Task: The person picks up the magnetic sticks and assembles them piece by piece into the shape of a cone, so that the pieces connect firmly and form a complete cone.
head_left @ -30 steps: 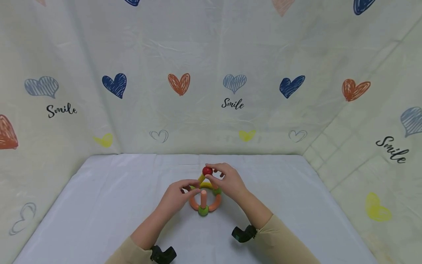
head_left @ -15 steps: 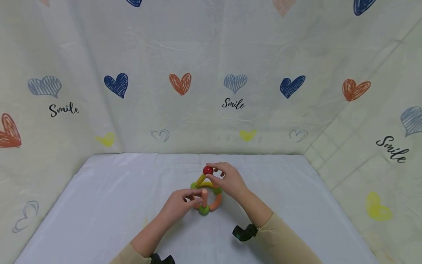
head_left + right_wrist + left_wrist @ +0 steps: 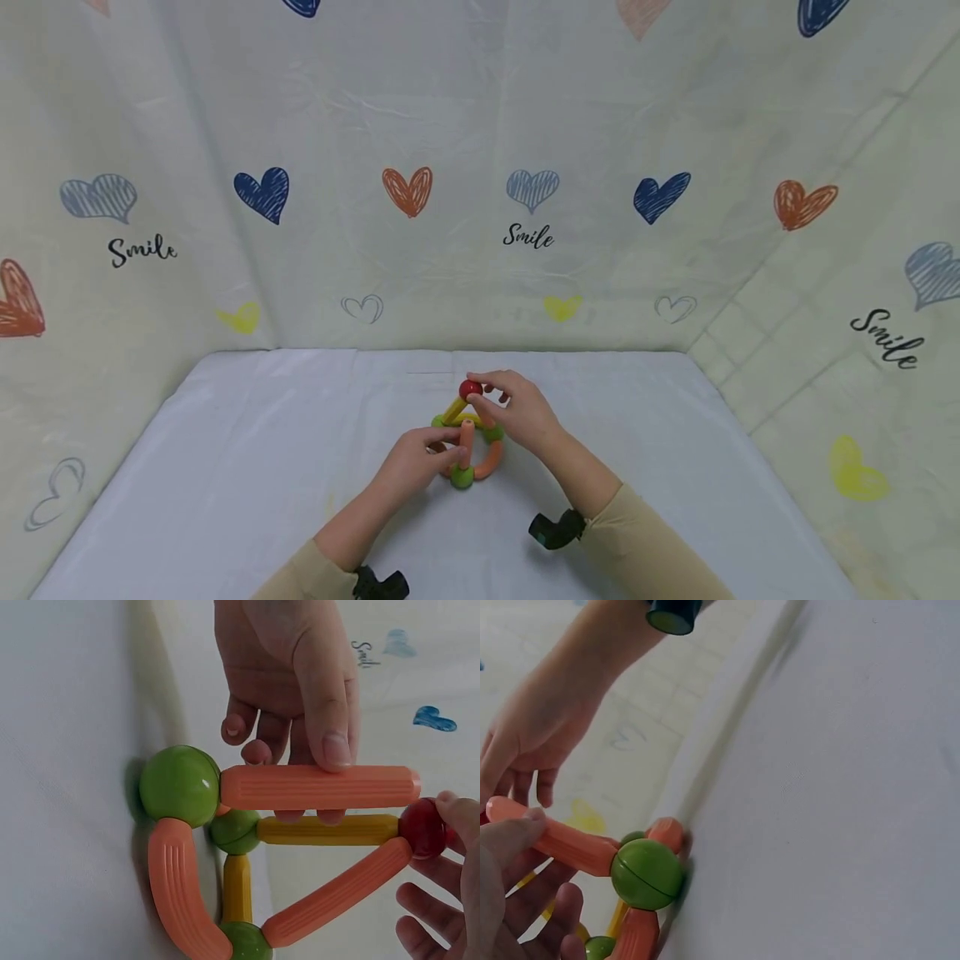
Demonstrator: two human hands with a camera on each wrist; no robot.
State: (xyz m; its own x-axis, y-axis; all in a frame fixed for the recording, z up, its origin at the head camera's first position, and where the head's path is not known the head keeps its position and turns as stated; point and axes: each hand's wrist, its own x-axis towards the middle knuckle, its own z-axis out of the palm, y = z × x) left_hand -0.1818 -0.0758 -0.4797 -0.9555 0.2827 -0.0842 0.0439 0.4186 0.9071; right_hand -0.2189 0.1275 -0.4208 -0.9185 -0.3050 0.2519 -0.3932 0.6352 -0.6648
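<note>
With thumb and fingers, my left hand (image 3: 416,460) pinches a straight orange rod (image 3: 322,787). That rod rises from the near green ball (image 3: 646,874); its free end is close to a red ball (image 3: 421,829). My right hand (image 3: 521,414) holds the red ball between thumb and fingertips at the top of the structure. A yellow rod (image 3: 330,830) and a second orange rod (image 3: 337,892) slope up to the red ball from two other green balls. Curved orange pieces (image 3: 491,460) and a yellow one (image 3: 238,889) join the green balls into a ring on the table.
A white cloth covers the table (image 3: 262,467). Behind it hangs a pale curtain (image 3: 465,108) printed with hearts and lettering. Each wrist wears a black camera, such as the right wrist camera (image 3: 557,530).
My left hand has moved from beside the left yellow rod to the near orange rod and taken hold of it. The rod's top has tipped toward the red ball. My right hand stays on the red ball.
</note>
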